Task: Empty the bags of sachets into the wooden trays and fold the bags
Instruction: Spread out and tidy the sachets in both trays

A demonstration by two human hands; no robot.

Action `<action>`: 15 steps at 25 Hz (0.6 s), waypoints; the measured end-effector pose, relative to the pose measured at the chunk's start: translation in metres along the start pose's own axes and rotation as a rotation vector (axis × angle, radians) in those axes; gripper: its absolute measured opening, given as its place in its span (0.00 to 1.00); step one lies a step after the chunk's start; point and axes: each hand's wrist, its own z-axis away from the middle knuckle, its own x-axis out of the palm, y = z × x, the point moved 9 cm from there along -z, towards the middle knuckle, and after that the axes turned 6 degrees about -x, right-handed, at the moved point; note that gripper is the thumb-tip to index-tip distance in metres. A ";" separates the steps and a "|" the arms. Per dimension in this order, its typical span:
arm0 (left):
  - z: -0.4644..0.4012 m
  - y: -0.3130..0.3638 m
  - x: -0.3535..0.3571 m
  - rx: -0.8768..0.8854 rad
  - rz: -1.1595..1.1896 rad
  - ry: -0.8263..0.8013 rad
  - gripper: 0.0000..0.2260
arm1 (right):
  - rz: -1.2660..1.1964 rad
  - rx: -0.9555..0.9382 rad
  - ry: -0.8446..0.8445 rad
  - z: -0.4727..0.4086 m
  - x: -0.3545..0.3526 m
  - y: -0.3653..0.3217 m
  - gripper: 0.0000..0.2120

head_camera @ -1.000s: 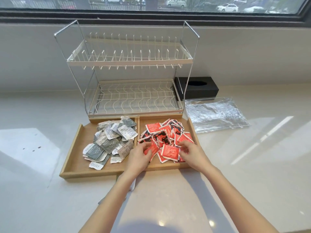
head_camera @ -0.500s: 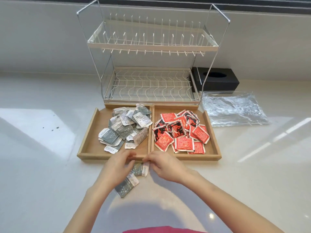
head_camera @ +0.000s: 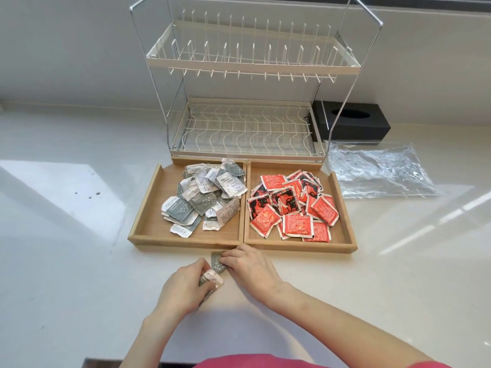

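Observation:
Two wooden trays stand side by side in front of a dish rack. The left tray (head_camera: 148, 208) holds a heap of grey and white sachets (head_camera: 204, 195); the right tray (head_camera: 342, 216) holds red sachets (head_camera: 292, 208). On the counter just before the trays lie stray grey sachets (head_camera: 216, 264). My left hand (head_camera: 183, 290) grips one of them, fingers curled round it. My right hand (head_camera: 252, 269) pinches the other at its far end. A flattened clear plastic bag (head_camera: 377, 171) lies to the right of the trays.
A two-tier wire dish rack (head_camera: 247, 102) stands right behind the trays. A black tissue box (head_camera: 353, 123) sits at the back right. The white counter (head_camera: 66, 235) stretches left and right, with its near edge (head_camera: 119, 363) at the bottom.
Both hands left the red sachets in the right tray and came back to the counter in front of the trays, where they now take hold of stray grey sachets. The view tilted down.

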 end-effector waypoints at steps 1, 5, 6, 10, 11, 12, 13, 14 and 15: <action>0.001 -0.001 -0.001 0.005 0.014 0.006 0.08 | -0.007 0.015 -0.007 0.000 -0.002 0.000 0.08; 0.003 -0.001 -0.012 0.038 0.182 -0.052 0.10 | -0.094 0.052 -0.035 0.004 -0.013 0.001 0.10; 0.003 0.001 -0.021 0.070 0.241 -0.033 0.10 | -0.118 0.052 -0.033 0.005 -0.023 0.001 0.12; -0.002 0.011 -0.078 0.140 0.369 0.232 0.08 | -0.065 0.024 0.192 -0.011 -0.083 0.009 0.12; -0.004 0.015 -0.091 0.144 0.379 0.309 0.07 | -0.094 0.042 0.234 -0.018 -0.092 0.013 0.13; -0.007 0.019 -0.101 0.143 0.392 0.370 0.05 | -0.139 0.064 0.254 -0.026 -0.097 0.017 0.12; -0.013 0.022 -0.107 0.142 0.403 0.413 0.05 | -0.171 0.077 0.255 -0.033 -0.097 0.019 0.12; -0.019 0.024 -0.110 0.143 0.397 0.440 0.05 | -0.165 0.080 0.244 -0.039 -0.094 0.019 0.12; -0.026 0.027 -0.109 0.148 0.367 0.452 0.08 | -0.139 0.071 0.223 -0.044 -0.087 0.020 0.12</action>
